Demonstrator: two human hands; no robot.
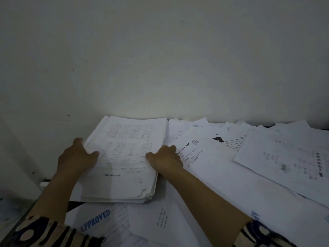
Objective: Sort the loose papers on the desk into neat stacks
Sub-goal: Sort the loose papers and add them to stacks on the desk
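Stack [122, 157] at desk's back-left, pinched by left hand [76, 157] and right hand [164, 160] at side edges; ragged near corner, could fan out over loose sheets [222, 175] beneath.

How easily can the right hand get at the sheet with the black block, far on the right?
Probably yes. The right hand grips the stack edge and must let go first. The sheet with the black block lies partly under other loose papers, but nothing stands between them.
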